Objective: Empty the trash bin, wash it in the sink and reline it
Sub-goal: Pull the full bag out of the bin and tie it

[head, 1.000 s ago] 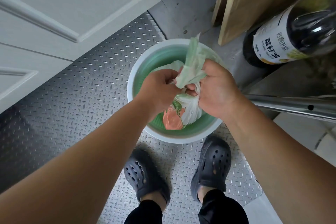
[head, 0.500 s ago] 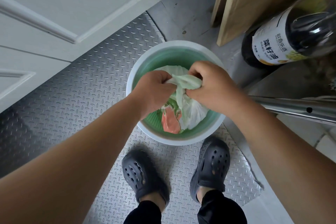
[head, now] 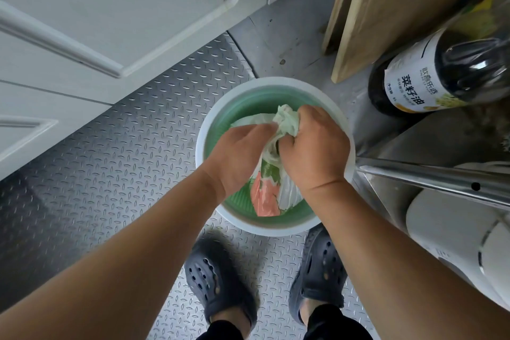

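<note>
A round trash bin [head: 249, 92] with a white rim and green inside stands on the floor just ahead of my feet. Inside it sits a thin pale-green trash bag [head: 287, 119] holding orange and green rubbish [head: 263, 196]. My left hand [head: 237, 154] and my right hand [head: 314, 146] are both over the bin, each gripping the gathered top of the bag. The bunched plastic runs between my two fists. The bottom of the bin is mostly hidden by the bag and my hands.
The floor is diamond-plate metal [head: 124, 160]. White cabinet doors [head: 110, 8] rise on the left. Wooden boards [head: 386, 8] lean at the back right beside a dark oil bottle [head: 430, 80]. A steel table leg [head: 441, 182] and a white appliance [head: 455, 243] crowd the right.
The loose tail of the bag that stood up a second ago has been pulled down and bunched between my fists. My hands have twisted closer together over the bin.
</note>
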`<state>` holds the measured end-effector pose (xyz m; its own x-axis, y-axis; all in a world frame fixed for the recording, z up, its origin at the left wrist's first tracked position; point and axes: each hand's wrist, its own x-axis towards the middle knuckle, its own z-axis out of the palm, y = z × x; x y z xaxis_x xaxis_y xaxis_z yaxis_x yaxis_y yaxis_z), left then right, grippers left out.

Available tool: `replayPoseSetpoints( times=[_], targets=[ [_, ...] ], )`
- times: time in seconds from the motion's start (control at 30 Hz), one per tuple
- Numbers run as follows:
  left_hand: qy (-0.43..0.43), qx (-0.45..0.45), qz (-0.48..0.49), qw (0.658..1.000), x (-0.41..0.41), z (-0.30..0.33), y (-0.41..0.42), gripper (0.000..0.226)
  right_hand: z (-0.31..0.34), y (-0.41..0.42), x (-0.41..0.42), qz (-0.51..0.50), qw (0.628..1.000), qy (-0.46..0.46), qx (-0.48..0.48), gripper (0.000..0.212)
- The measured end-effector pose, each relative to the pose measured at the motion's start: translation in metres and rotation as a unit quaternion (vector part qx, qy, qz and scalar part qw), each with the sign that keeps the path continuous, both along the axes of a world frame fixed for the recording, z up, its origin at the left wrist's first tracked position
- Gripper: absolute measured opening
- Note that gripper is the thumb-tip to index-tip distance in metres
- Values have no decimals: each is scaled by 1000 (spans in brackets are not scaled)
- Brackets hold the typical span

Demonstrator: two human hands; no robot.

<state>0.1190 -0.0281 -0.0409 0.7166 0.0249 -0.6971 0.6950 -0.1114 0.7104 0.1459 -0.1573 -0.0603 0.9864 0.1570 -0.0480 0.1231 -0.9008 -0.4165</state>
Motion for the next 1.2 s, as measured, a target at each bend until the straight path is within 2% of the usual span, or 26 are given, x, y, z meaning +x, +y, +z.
replayPoseSetpoints(
  times=[0.1,0.2,0.27,0.37,0.5,0.57,0.63,0.7,0.73,0.83,0.93,1.07,1.2],
  targets=[
    [44,-37,31,998,3,2,2,48,2,1,-5,9,999,-33,40,8],
    [93,-130,132,978,7,2,4,22,5,-1,-6,24,996,-53,62,7],
    [78,-133,168,974,6,1,7,18,7,-4,-6,32,996,-58,60,11],
    [64,-83,138,985,3,-3,10,21,8,-8,-4,49,996,-46,59,13],
    [38,51,122,990,3,-10,18,26,9,-19,-5,95,993,-13,70,34],
    [24,102,123,987,6,-12,25,24,13,-28,-8,108,992,-13,70,36],
    [1,183,47,982,6,-11,33,23,16,-35,-10,110,990,7,86,36],
    [-46,297,-79,951,3,-9,41,25,18,-42,-13,87,989,48,109,38],
    [-70,334,-112,933,2,-7,45,25,18,-44,-15,67,988,73,123,39],
    [-102,365,-132,916,-4,-4,54,25,13,-52,-22,0,979,132,155,40],
    [-86,389,-124,909,-12,-6,66,23,9,-59,-26,-16,982,142,127,46],
    [-32,393,-75,916,-24,-10,85,27,10,-73,-27,-25,983,152,95,43],
    [-28,381,-54,923,-29,-11,86,27,13,-77,-23,-21,985,153,78,42]
  ],
)
